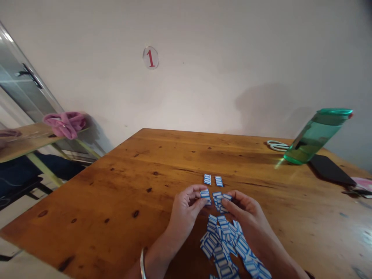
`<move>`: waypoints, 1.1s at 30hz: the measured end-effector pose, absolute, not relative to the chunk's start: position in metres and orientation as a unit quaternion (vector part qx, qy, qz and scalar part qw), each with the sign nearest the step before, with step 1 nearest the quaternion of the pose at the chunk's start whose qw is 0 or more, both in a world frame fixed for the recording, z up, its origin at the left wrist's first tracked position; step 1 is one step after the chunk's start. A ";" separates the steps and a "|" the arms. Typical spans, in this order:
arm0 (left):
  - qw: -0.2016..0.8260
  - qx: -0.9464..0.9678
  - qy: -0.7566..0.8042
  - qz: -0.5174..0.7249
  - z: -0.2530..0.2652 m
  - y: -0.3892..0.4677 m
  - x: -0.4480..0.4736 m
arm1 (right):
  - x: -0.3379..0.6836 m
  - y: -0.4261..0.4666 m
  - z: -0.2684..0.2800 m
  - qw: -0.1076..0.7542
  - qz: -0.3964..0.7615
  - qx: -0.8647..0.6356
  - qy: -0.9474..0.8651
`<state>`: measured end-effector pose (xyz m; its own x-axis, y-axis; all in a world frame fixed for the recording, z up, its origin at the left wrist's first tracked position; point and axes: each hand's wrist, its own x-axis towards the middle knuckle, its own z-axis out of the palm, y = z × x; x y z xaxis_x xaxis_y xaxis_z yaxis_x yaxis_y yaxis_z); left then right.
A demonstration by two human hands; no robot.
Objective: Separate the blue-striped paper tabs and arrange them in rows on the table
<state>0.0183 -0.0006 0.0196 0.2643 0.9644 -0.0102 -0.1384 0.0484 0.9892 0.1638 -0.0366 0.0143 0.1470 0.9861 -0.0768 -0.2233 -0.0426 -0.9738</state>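
Note:
My left hand (pixel 190 205) pinches a small blue-and-white label piece (pixel 205 196) between thumb and fingers. Just to its right, several overlapping label pieces (pixel 218 202) are held at their right side by my right hand (pixel 242 205), thumb on top. Between my forearms lies a loose heap of the same pieces (pixel 222 244), white with blue borders and bars. Beyond my fingers, two label pieces lie flat and apart on the wooden table, a left one (pixel 207 179) and a right one (pixel 219 181). Whatever is printed on them is too small to read.
The wooden table (pixel 116 193) meets a white wall. A green water bottle (pixel 318 135) stands at the right beside a black flat device (pixel 331 169) and a coiled white cable (pixel 277 146). On a side table at left lies a pink cloth (pixel 66 123).

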 end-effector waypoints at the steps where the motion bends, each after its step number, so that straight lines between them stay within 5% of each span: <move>1: 0.609 0.510 0.399 0.458 0.019 -0.001 0.019 | 0.163 -0.037 0.014 0.580 0.536 -0.484 -0.377; 33: 0.669 0.470 0.382 0.431 0.010 -0.005 0.025 | 0.154 -0.037 0.009 0.598 0.546 -0.481 -0.335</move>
